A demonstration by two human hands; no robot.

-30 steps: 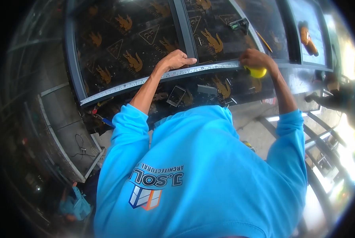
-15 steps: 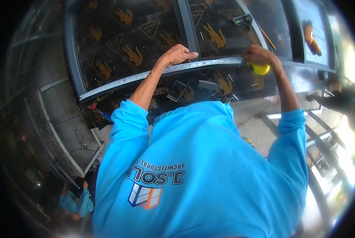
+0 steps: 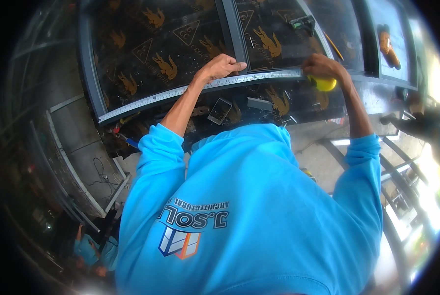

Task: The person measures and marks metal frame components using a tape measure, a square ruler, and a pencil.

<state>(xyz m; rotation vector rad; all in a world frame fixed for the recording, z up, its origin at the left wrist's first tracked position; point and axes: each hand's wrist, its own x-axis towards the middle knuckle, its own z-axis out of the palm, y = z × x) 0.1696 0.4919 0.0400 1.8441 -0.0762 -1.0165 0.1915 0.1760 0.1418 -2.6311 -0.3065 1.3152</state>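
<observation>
A yellow tape measure is in my right hand, with the fingers closed over its top. Its pale blade stretches left along the near bar of a dark grey metal frame, reaching the frame's left corner. My left hand is curled at the blade beside the junction with a crossbar, thumb pointing right. Its fingertips are partly hidden, but they appear to press the blade against the bar.
On the dark printed board lie a phone-like rectangular object, a short metal piece, a small square tool and a pencil. An orange-brown tool rests right. Another person is at lower left.
The tape measure and my right hand have shifted very slightly right. My left hand stays at the same crossbar. The other person at lower left has changed posture.
</observation>
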